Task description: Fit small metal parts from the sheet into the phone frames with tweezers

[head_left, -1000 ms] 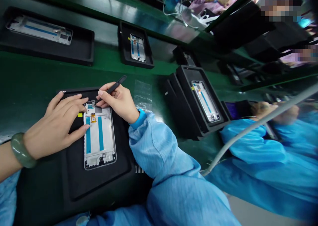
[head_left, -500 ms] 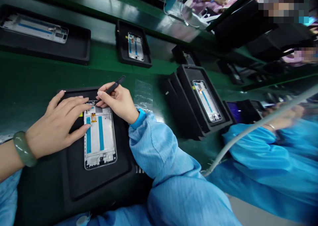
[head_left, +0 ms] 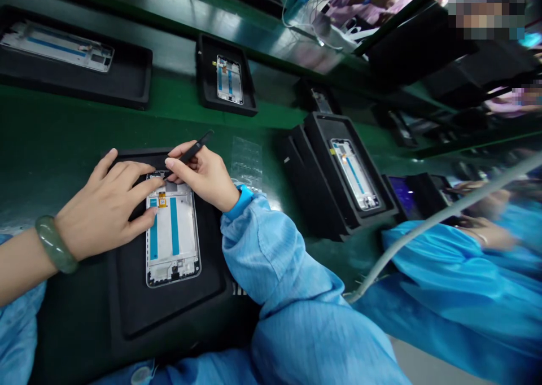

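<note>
A silver phone frame (head_left: 164, 232) with two blue strips and a small orange flex connector lies in a black foam tray (head_left: 139, 306). My right hand (head_left: 203, 173) pinches black tweezers (head_left: 195, 148), their tips pointing down at the frame's top end. The tips themselves are mostly hidden by my fingers. My left hand (head_left: 108, 207), with a green bangle on its wrist, rests over the upper left of the frame. Its fingers are spread, with fingertips and thumb touching the frame's left side and top.
Just past my right wrist lies a clear plastic bag (head_left: 247, 160). Stacked black trays (head_left: 305, 187) with another phone frame (head_left: 354, 173) stand to the right. More trays (head_left: 127, 88) line the back. A grey cable (head_left: 406, 241) crosses before a co-worker's blue sleeve (head_left: 444, 261).
My left hand has shifted slightly right over the frame's top left. My right hand keeps the tweezers at almost the same spot. The co-worker's hands at right have moved.
</note>
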`<state>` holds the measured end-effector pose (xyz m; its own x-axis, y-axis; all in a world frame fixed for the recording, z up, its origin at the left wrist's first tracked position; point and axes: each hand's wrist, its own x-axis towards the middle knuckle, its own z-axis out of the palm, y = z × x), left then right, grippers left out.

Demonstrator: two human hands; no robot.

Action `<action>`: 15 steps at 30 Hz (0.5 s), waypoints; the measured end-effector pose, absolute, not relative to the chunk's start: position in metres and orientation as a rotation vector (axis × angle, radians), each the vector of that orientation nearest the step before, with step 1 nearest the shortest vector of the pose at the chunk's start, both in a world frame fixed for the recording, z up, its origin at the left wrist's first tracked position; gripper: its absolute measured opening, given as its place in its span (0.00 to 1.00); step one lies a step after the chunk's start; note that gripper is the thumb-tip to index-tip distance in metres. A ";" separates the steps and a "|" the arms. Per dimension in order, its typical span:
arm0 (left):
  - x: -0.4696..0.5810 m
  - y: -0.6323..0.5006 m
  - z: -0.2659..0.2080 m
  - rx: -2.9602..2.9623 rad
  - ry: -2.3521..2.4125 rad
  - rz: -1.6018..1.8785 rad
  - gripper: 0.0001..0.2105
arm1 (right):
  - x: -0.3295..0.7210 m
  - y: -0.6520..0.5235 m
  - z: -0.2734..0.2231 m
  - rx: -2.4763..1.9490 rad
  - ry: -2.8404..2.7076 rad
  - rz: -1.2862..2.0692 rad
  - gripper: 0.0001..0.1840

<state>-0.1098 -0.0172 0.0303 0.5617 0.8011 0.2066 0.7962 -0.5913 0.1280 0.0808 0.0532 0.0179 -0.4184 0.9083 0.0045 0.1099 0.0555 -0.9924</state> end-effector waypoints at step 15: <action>-0.109 -0.020 0.027 2.749 1.423 0.391 0.23 | 0.086 0.058 0.013 -0.961 -1.746 1.292 0.15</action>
